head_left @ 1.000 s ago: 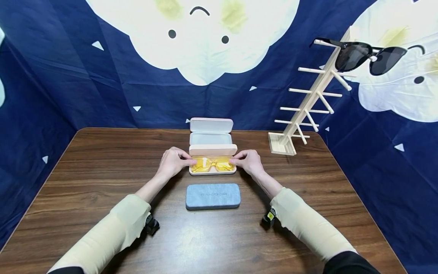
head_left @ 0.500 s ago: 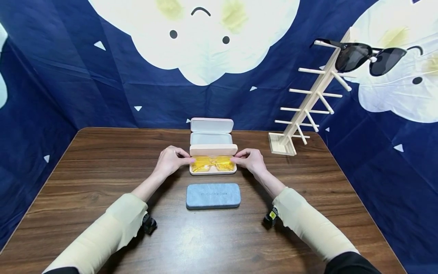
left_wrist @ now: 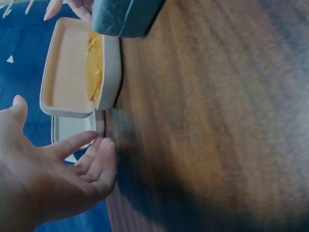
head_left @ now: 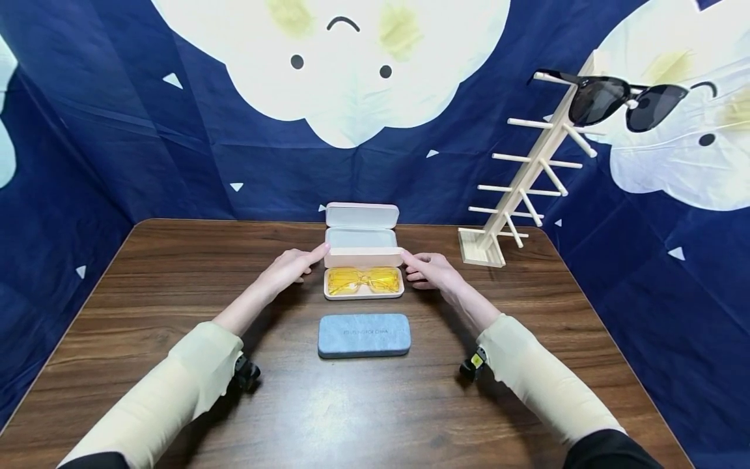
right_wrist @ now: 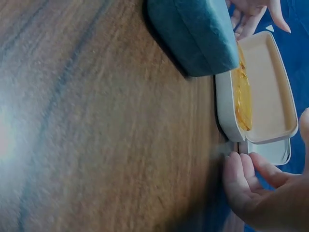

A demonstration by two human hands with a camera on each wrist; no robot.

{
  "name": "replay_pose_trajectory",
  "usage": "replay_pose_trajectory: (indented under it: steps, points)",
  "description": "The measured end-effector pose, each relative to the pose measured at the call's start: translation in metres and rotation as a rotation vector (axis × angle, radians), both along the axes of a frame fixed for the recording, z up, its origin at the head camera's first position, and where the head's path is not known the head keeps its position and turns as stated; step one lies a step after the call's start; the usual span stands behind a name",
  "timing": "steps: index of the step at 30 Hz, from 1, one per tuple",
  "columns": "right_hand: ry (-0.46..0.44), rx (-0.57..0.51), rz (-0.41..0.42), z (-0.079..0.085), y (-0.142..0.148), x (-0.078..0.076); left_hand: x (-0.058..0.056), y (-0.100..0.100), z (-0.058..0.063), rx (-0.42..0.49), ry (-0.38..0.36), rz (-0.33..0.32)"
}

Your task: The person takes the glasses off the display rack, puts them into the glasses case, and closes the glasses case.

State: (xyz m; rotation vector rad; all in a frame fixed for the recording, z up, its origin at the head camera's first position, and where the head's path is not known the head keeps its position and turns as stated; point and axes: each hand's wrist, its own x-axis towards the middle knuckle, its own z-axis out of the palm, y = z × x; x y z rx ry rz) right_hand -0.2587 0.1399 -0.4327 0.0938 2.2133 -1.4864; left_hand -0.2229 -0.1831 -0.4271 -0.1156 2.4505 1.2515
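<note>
Yellow-tinted glasses [head_left: 364, 280] lie folded in an open glasses case with a pale pink lid [head_left: 363, 258]. My left hand [head_left: 291, 266] is at the case's left side, its thumb extended by the lid's left corner. At the right side, my right hand [head_left: 435, 271] has its thumb near the other lid corner. Both wrist views show loosely bent fingers holding nothing, with the left thumb [left_wrist: 18, 108] apart from the lid. Close in front lies a shut blue glasses case [head_left: 364, 335].
Another open case with a pale lining [head_left: 361, 238] stands directly behind the pink-lidded one. A wooden peg rack [head_left: 518, 185] rises at the back right, with black sunglasses [head_left: 627, 101] on top. Blue cloud-patterned fabric [head_left: 234, 156] hangs behind the wooden table [head_left: 193, 273].
Both hands have let go of the yellow glasses, which now rest in the case. The thumbs have moved up and back from the glasses' ends to beside the lid's corners.
</note>
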Motion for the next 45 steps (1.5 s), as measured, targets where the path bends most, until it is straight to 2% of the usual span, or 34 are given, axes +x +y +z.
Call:
replay_pose_trajectory:
  steps: [6,13,18,29,45]
  points:
    - [-0.052,0.029,0.064,0.007,0.001,-0.005,-0.007,-0.003,0.002,0.072,-0.083,-0.048]
    - [-0.083,0.105,0.113,0.016,0.0,-0.011,-0.016,-0.006,0.006,0.074,-0.139,-0.094]
    - [-0.105,0.146,0.148,0.019,-0.004,-0.015,-0.021,-0.003,0.006,0.069,-0.165,-0.098]
    - [-0.112,0.194,0.171,0.016,-0.009,-0.019,-0.025,0.003,0.004,0.07,-0.152,-0.083]
    - [-0.103,0.203,0.144,0.014,-0.012,-0.021,-0.026,0.005,0.002,0.09,-0.14,-0.044]
